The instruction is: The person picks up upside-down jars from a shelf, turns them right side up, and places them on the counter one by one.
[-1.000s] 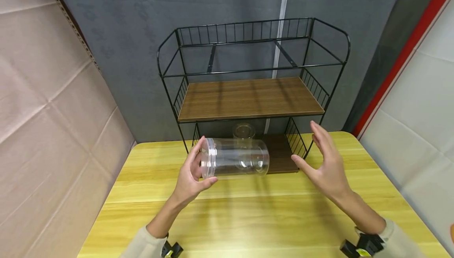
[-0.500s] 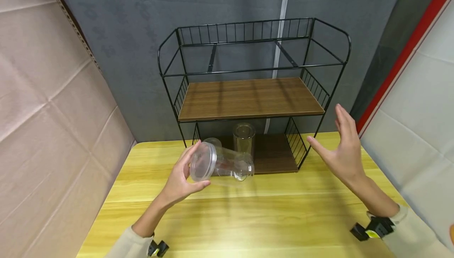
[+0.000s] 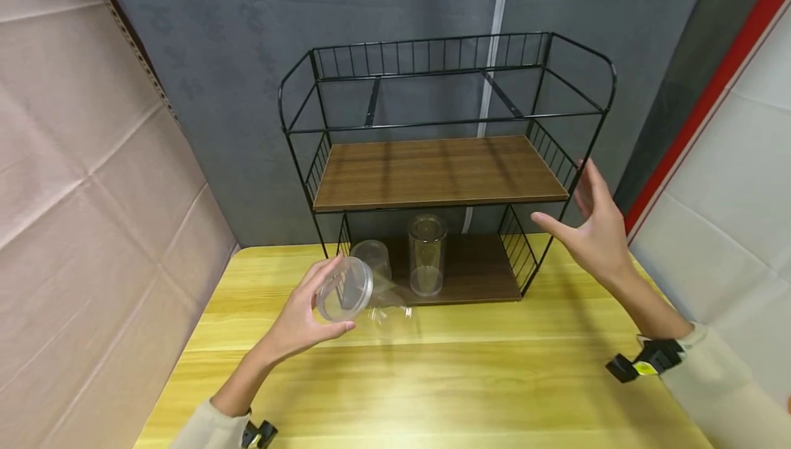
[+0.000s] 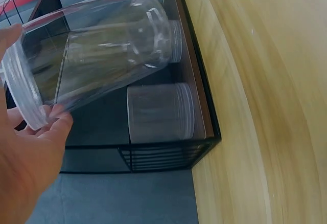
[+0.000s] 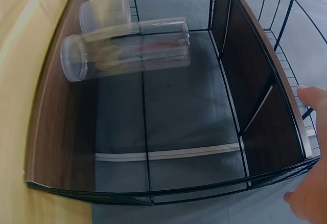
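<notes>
My left hand (image 3: 293, 329) grips a clear plastic jar (image 4: 97, 50) round its lid end. The jar is tilted in front of the lower shelf, lid toward me, its body hard to make out in the head view. A tall clear jar (image 3: 426, 257) stands upright on the lower shelf, with a shorter clear jar (image 3: 373, 257) to its left, partly hidden by the held one. My right hand (image 3: 596, 236) is beside the rack's right front post, thumb apart from the fingers, some fingertips behind the post. Whether it touches the metal, I cannot tell.
The black wire rack (image 3: 443, 206) has a brown middle shelf board (image 3: 432, 171) and a brown lower board (image 3: 472, 270). Its top tier is an open frame with two crossbars. It stands at the back of a yellow wood-grain table (image 3: 451, 380). A grey curtain (image 3: 235, 92) hangs behind.
My left hand has moved left and toward me, turning the jar so its lid faces me. My right hand has moved right and up to the rack's post.
</notes>
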A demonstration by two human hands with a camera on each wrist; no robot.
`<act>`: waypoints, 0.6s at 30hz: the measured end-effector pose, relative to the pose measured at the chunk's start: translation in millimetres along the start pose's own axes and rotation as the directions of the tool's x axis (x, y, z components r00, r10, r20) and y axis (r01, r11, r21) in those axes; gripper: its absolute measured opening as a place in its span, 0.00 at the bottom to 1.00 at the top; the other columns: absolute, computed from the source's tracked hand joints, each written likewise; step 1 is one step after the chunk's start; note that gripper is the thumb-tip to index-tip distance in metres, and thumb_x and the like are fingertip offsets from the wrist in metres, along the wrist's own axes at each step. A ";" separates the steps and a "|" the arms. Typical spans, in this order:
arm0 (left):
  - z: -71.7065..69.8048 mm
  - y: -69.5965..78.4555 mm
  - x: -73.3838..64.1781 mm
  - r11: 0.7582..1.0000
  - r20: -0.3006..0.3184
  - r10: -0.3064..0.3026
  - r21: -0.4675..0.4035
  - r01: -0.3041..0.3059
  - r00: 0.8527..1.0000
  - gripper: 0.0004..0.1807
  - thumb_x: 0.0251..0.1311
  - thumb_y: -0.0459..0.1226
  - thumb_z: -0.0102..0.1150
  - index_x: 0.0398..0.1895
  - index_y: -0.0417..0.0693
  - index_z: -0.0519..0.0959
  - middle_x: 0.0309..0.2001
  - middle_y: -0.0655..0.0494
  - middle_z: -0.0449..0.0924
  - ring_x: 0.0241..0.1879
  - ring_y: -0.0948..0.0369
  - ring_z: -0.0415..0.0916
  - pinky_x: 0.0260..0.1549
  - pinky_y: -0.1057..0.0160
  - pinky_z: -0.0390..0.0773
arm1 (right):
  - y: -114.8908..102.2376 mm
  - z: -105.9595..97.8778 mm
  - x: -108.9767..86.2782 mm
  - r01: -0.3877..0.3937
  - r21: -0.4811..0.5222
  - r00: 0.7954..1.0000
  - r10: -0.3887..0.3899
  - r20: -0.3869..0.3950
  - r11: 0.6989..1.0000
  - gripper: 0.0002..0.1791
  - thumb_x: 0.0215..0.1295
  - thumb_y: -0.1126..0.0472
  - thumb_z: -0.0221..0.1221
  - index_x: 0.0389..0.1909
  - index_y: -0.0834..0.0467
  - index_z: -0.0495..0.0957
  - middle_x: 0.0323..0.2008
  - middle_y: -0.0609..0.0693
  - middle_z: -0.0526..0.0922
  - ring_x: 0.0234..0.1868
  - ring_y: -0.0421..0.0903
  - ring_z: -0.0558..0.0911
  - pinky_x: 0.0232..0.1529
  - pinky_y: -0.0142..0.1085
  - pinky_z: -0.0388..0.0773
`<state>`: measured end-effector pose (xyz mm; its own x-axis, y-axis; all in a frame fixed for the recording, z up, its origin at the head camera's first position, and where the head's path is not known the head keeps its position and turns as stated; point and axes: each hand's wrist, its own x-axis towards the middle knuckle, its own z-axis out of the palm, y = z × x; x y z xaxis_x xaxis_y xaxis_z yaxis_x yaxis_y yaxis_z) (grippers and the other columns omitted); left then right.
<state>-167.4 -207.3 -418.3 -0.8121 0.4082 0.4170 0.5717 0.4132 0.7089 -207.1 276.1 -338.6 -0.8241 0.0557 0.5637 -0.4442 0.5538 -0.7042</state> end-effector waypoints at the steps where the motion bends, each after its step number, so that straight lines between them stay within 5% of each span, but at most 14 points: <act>1: -1.2 -0.3 -0.3 1.000 0.006 0.004 0.024 -0.004 1.000 0.60 0.48 0.41 0.85 0.84 0.56 0.60 0.75 0.51 0.67 0.68 0.44 0.70 0.59 0.46 0.82 | -0.6 -0.1 2.5 -0.001 0.003 1.000 0.001 0.002 1.000 0.63 0.61 0.64 0.76 0.87 0.43 0.43 0.85 0.47 0.49 0.84 0.49 0.54 0.77 0.27 0.58; 6: -7.4 -2.3 -0.5 0.995 0.036 0.017 0.098 -0.020 0.999 0.59 0.47 0.43 0.86 0.83 0.51 0.62 0.74 0.51 0.68 0.70 0.47 0.71 0.62 0.35 0.76 | -1.3 -0.6 13.7 -0.022 0.043 1.000 0.021 0.018 0.999 0.63 0.63 0.64 0.75 0.87 0.43 0.42 0.85 0.49 0.50 0.84 0.49 0.53 0.77 0.27 0.57; 18: -23.0 -9.3 -6.4 0.982 0.081 -0.025 0.189 0.009 0.996 0.59 0.46 0.45 0.86 0.83 0.50 0.63 0.73 0.46 0.69 0.64 0.44 0.75 0.57 0.38 0.81 | -5.0 3.8 33.6 -0.001 0.119 0.997 -0.008 0.076 0.993 0.66 0.60 0.69 0.76 0.87 0.46 0.39 0.85 0.53 0.51 0.84 0.53 0.54 0.76 0.24 0.58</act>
<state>-170.2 -232.5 -414.5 -0.8137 0.4627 0.3517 0.5762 0.5632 0.5922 -233.9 272.0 -317.8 -0.8447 -0.0121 0.5351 -0.4822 0.4507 -0.7512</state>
